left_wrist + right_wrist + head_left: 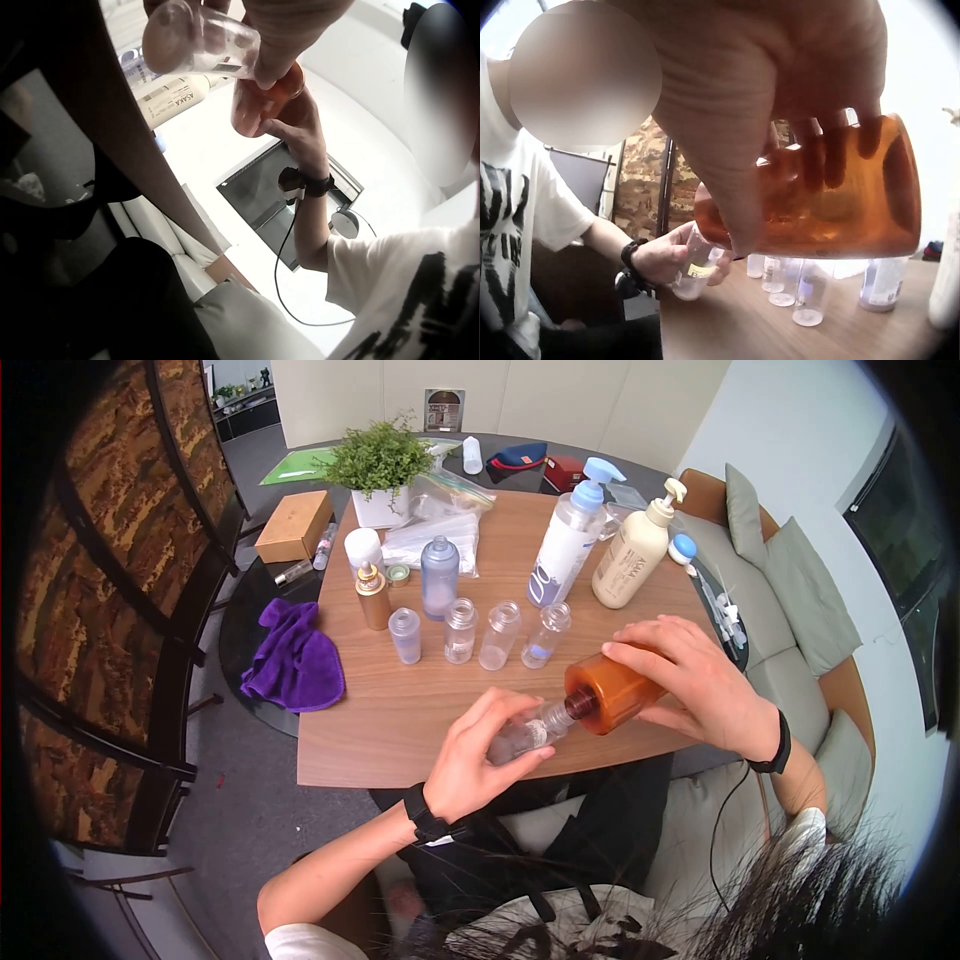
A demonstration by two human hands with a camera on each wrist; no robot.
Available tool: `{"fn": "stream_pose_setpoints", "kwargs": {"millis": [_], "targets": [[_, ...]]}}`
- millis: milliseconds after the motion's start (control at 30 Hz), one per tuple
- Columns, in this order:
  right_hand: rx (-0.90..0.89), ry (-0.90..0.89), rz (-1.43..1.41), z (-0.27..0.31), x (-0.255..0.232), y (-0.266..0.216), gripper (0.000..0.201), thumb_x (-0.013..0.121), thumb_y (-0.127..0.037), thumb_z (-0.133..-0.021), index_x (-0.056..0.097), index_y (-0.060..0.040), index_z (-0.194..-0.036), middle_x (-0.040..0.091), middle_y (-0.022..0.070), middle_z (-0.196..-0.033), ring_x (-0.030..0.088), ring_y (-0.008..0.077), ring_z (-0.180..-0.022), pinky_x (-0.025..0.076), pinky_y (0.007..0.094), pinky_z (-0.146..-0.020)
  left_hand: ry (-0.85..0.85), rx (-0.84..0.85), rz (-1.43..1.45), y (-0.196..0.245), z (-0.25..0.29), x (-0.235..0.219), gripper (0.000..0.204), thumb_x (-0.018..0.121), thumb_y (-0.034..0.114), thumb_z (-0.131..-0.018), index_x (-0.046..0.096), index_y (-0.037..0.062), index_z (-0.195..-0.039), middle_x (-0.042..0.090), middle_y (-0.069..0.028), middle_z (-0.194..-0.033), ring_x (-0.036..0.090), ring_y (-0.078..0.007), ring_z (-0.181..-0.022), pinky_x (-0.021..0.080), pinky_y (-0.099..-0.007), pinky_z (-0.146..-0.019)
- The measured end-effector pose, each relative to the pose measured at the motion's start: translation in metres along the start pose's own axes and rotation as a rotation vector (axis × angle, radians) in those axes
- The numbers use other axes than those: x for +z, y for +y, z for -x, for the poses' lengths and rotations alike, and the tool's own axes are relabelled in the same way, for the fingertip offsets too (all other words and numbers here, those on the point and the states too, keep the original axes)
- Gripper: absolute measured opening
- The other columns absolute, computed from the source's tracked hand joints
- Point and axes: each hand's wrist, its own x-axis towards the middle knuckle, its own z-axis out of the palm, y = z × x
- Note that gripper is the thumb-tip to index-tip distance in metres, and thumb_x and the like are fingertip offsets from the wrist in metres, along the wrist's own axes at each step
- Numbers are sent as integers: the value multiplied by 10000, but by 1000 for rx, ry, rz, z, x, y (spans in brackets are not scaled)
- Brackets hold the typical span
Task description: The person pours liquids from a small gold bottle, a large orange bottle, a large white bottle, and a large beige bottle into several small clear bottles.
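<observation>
Near the table's front edge, my left hand (478, 750) grips a small clear bottle (525, 736) with a printed label, tilted toward the right. From the right, my right hand (695, 685) holds a larger amber bottle (610, 705) on its side, neck pointing left. The dark neck of the amber bottle meets the clear bottle's mouth. In the right wrist view, fingers wrap over the amber bottle (825, 217), while the clear bottle (694, 281) sits low in the left hand (664, 255). Left wrist view: the clear bottle (199, 45) shows its base.
Several uncapped small bottles (498, 635) stand in a row behind my hands. Farther back are a blue-topped pump bottle (565, 545), a cream pump bottle (632, 555), a grey-blue bottle (440, 580), a gold-brown bottle (373, 600) and a potted plant (380, 508). A purple cloth (295, 658) lies left.
</observation>
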Motion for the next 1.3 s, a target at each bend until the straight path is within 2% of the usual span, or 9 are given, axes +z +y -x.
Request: {"fn": "stream_pose_setpoints", "kwargs": {"millis": [333, 533, 667, 700, 833, 933, 1067, 1200, 1300], "targets": [[153, 68, -378, 15, 52, 11, 768, 931, -258, -808, 537, -38, -1431, 628, 167, -1370, 605, 392, -1273, 472, 463, -1112, 26, 73, -136, 8, -7, -14, 539, 907, 124, -842, 658, 20, -1309, 719, -141, -1129, 704, -276, -1042, 559, -381, -948], [273, 64, -583, 36, 57, 12, 855, 955, -335, -807, 495, -20, -1455, 637, 192, -1370, 628, 385, -1295, 495, 439, -1102, 137, -141, -353, 28, 5, -67, 455, 849, 110, -896, 609, 14, -1271, 735, -86, -1141, 694, -207, -1056, 537, -379, -1002], [295, 89, -626, 55, 54, 10, 879, 972, -323, -785, 491, -15, -1454, 644, 200, -1367, 645, 390, -1291, 513, 440, -1090, 224, -301, -306, 8, 9, -108, 457, 815, 55, -893, 559, -21, -1263, 738, -172, -1144, 745, -247, -1083, 601, -374, -917], [294, 98, -620, 58, 53, 10, 884, 975, -318, -779, 490, -14, -1453, 646, 202, -1365, 650, 390, -1288, 517, 441, -1087, 189, -306, -350, 2, 12, -116, 451, 760, 22, -959, 509, 22, -1333, 726, -121, -1173, 733, -210, -1122, 580, -360, -1001], [321, 118, -619, 72, 53, 9, 886, 983, -307, -768, 496, -14, -1447, 648, 201, -1363, 654, 381, -1285, 517, 438, -1088, 219, -353, -370, -11, 14, -125, 540, 768, 32, -953, 470, 31, -1404, 706, -128, -1219, 719, -223, -1136, 579, -378, -1005], [354, 133, -616, 86, 53, 11, 890, 990, -305, -758, 502, -12, -1443, 651, 198, -1360, 656, 374, -1282, 517, 433, -1088, 238, -335, -437, -5, 14, -122, 691, 835, 94, -893, 453, 30, -1465, 632, -151, -1346, 649, -252, -1251, 537, -418, -1065], [377, 176, -597, 107, 47, 14, 898, 1003, -288, -740, 511, -8, -1437, 658, 193, -1347, 665, 364, -1271, 520, 422, -1084, 344, 5, -795, 33, 7, -118, 870, 903, 141, -769, 453, -4, -1499, 530, -197, -1447, 538, -347, -1359, 432, -472, -1148], [409, 244, -608, 116, 39, 5, 905, 1014, -276, -724, 518, -9, -1433, 665, 188, -1334, 679, 356, -1250, 524, 417, -1079, -16, 266, -949, 82, -47, -94, 785, 912, 144, -766, 538, 31, -1446, 586, -190, -1408, 543, -410, -1339, 400, -523, -1195], [394, 285, -624, 115, 39, -4, 908, 1019, -285, -723, 522, -12, -1432, 666, 181, -1333, 690, 342, -1238, 533, 411, -1065, -305, 303, -972, 92, -105, -54, 756, 889, 187, -800, 550, 52, -1463, 613, -165, -1362, 563, -355, -1350, 302, -595, -1276]]}}
